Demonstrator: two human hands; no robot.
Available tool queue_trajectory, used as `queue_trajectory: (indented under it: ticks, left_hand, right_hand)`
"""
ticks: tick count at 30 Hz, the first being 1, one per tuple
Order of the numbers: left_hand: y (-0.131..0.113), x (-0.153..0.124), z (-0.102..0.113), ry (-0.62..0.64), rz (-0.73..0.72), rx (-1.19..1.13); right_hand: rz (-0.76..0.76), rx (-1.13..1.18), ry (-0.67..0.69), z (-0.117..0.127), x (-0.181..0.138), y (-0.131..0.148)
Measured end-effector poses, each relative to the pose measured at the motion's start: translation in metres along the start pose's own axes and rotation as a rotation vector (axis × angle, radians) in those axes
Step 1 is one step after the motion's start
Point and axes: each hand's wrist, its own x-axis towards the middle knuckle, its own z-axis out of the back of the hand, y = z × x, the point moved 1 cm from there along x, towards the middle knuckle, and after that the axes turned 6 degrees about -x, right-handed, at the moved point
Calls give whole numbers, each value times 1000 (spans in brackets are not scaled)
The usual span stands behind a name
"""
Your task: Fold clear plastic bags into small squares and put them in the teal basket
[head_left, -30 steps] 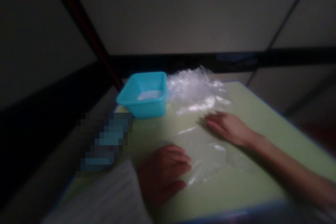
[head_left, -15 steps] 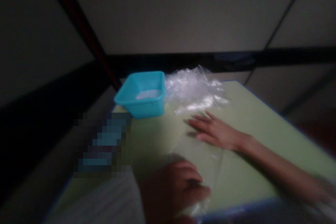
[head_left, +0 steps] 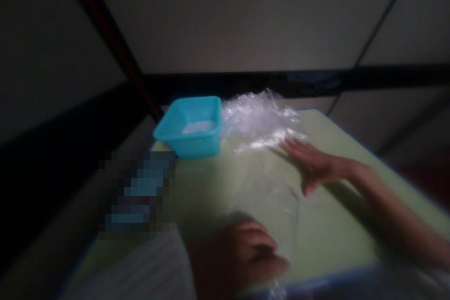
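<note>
A clear plastic bag [head_left: 270, 201] lies flat on the pale green table, its outline faint. My left hand [head_left: 242, 255] rests at its near left part, fingers curled and thumb bent in, closed on the film near the table's front edge. What lies under the palm is hidden. Over the table on the right, my right hand [head_left: 312, 164] is open with fingers stretched forward and thumb apart, holding nothing. Its fingertips reach the near edge of a crumpled heap of clear plastic bags [head_left: 260, 119].
A turquoise basket [head_left: 193, 145] stands at the back left with something white inside. Left of my left hand lies a pixelated bluish object [head_left: 140, 192]. The green table [head_left: 344, 225] has a blue edge, and a pale wall [head_left: 239, 18] rises behind it.
My right hand has moved forward and right, off the flat bag toward the heap, its thumb now spread. My left hand has shifted slightly right.
</note>
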Motion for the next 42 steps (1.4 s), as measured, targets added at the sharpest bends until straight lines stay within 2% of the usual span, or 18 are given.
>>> queue_trajectory:
  ticks: [3, 6, 9, 12, 15, 17, 19, 22, 26, 31, 38, 42]
  left_hand:
    - [-5, 1, 3, -36, 15, -7]
    - [-6, 1, 3, -69, 4, -3]
    - [-3, 2, -1, -89, -54, 43]
    - [-3, 2, -1, -108, -56, 63]
    - [-7, 1, 1, -74, 39, 45]
    - [-7, 1, 0, -53, 52, 32]
    - [-5, 1, -5, -37, 27, 49]
    - [2, 2, -12, -33, 11, 83]
    - [4, 4, -14, 0, 5, 48]
    - [-4, 4, -7, -8, 25, 31]
    - [-13, 6, -11, -26, 61, 21]
    - [-7, 7, -17, 27, 51, 16]
  right_hand:
    - [-133, -110, -28, -9, 2, -12]
    - [-274, -194, -146, -12, 7, -16]
    - [-317, -219, -260, -10, 10, -15]
    - [-282, -65, -376, -2, 11, -8]
    - [-236, 312, -420, 7, 13, 7]
    - [-198, 541, -416, 8, 16, 20]
    - [-169, 627, -400, 4, 19, 33]
    - [-75, 519, -273, -12, 24, 48]
    - [154, 200, -107, -33, 27, 56]
    - [238, 27, -69, -42, 32, 54]
    - [332, 10, -41, -39, 47, 51]
    - [405, 7, -13, -38, 57, 51]
